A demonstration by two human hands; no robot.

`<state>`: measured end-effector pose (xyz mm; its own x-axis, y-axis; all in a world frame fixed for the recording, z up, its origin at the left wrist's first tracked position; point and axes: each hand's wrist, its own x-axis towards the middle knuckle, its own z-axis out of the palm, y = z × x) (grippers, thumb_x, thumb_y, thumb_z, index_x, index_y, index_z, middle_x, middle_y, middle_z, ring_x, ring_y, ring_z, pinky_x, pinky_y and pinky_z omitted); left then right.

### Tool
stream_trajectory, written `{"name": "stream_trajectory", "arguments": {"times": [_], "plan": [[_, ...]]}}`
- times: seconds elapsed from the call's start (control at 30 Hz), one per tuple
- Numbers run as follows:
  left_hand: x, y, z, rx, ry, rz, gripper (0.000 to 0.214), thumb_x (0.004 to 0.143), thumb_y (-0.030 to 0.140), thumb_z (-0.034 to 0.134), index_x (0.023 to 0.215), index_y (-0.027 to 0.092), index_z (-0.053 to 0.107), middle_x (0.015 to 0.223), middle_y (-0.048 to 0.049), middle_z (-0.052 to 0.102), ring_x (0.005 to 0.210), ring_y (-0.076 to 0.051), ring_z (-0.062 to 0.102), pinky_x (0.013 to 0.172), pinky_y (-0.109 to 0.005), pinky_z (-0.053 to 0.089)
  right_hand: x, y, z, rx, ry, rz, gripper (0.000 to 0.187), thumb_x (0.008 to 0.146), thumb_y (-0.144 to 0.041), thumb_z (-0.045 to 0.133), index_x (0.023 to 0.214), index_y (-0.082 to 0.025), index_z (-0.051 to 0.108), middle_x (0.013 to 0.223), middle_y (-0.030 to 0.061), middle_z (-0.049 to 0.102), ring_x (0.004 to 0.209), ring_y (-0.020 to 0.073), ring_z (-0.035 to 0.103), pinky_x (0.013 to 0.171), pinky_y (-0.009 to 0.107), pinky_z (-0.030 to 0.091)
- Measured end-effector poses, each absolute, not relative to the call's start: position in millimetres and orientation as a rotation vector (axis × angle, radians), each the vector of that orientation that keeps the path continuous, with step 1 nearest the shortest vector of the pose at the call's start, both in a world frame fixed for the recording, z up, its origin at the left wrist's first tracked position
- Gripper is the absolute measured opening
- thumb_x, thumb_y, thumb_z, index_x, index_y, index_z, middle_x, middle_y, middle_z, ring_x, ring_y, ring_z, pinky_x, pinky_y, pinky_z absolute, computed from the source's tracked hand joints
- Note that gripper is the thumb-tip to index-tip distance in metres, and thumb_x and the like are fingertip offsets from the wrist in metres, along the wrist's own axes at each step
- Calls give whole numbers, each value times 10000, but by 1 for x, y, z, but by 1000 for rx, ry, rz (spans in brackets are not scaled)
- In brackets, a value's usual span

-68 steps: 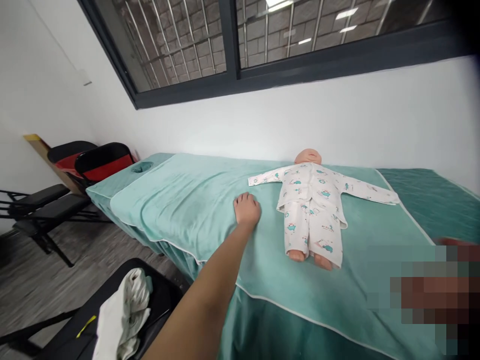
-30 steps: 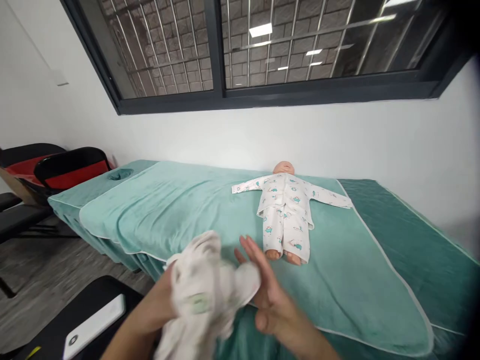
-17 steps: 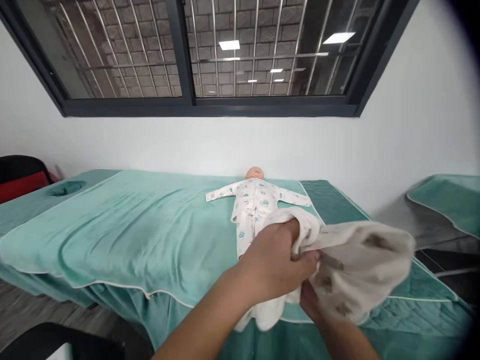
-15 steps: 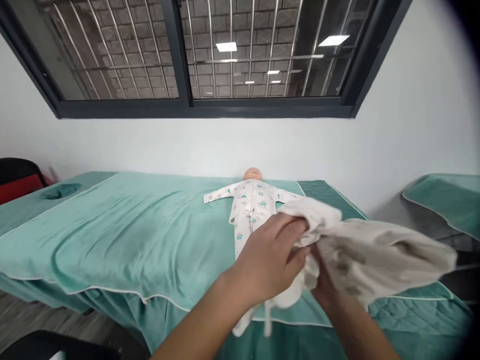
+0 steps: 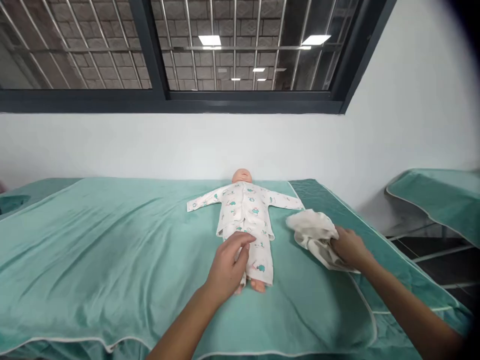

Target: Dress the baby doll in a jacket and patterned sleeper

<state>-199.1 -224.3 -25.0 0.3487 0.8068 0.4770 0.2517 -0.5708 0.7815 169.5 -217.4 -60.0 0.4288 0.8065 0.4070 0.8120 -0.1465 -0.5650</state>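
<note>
A baby doll (image 5: 245, 210) in white printed pyjamas lies on its back on a teal towel (image 5: 112, 250), head toward the wall, arms spread. My left hand (image 5: 228, 267) rests over the doll's left-hand leg, fingers curled loosely with nothing plainly in them. My right hand (image 5: 347, 247) presses on a crumpled cream cloth (image 5: 313, 232) that lies on the towel to the right of the doll, fingers closed on its near edge.
The towel covers a long teal massage bed (image 5: 337, 210) set against a white wall under a dark-framed window (image 5: 168, 100). A second teal-covered bed (image 5: 438, 200) stands at the right, with a floor gap between the two.
The cream cloth was held up in both hands; now it lies on the bed right of the doll under my right hand. My left hand has let go and moved onto the doll's legs.
</note>
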Motion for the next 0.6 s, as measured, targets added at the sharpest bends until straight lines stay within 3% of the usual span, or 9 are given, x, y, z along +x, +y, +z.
{"name": "stream_trajectory", "arguments": {"times": [0.07, 0.13, 0.2, 0.27, 0.4, 0.6], "plan": [[-202, -204, -28, 2024, 927, 1270, 242, 965, 195, 433, 1061, 228, 653, 1108, -40, 673, 1058, -166, 621, 949, -336, 492, 172, -222, -71, -2057, -1477, -26, 302, 701, -214, 580, 977, -218, 702, 1147, 223, 665, 1148, 426, 600, 894, 575, 459], [-201, -179, -28, 2011, 964, 1331, 231, 953, 184, 443, 1034, 222, 656, 1092, -40, 679, 1050, -166, 620, 950, -336, 487, 167, -228, -63, -2121, -1565, -103, 485, 751, -249, 567, 1231, -206, 619, 1375, 238, 535, 1295, 462, 471, 974, 625, 399], [-197, -148, -24, 1996, 1033, 1371, 233, 937, 172, 445, 1015, 221, 659, 1078, -37, 683, 1040, -168, 622, 937, -332, 491, 147, -232, -42, -2062, -1583, -201, 531, 806, -291, 557, 1334, -232, 548, 1454, 211, 467, 1354, 448, 401, 1039, 614, 359], [-188, -113, -18, 1992, 1115, 1392, 255, 912, 151, 445, 1031, 223, 659, 1097, -34, 685, 1048, -173, 623, 943, -335, 492, 114, -223, -19, -1854, -1583, -198, 507, 850, -342, 532, 1351, -269, 507, 1464, 145, 458, 1368, 392, 397, 1062, 606, 367], [-169, -35, -9, 2014, 1272, 1349, 309, 885, 174, 463, 1126, 198, 654, 1201, -66, 677, 1128, -216, 611, 1027, -395, 465, 30, -154, -1, -1446, -1571, 152, 425, 913, -361, 512, 1334, -309, 475, 1437, 65, 479, 1303, 249, 486, 1067, 454, 435], [-163, 22, -21, 2208, 1208, 1097, 424, 971, 307, 385, 1323, 180, 584, 1431, -79, 547, 1339, -215, 478, 1167, -397, 338, -22, -21, -24, -1371, -1503, 464, 416, 898, -364, 508, 1285, -215, 546, 1353, 98, 567, 1291, 254, 482, 1113, 447, 363]]}}
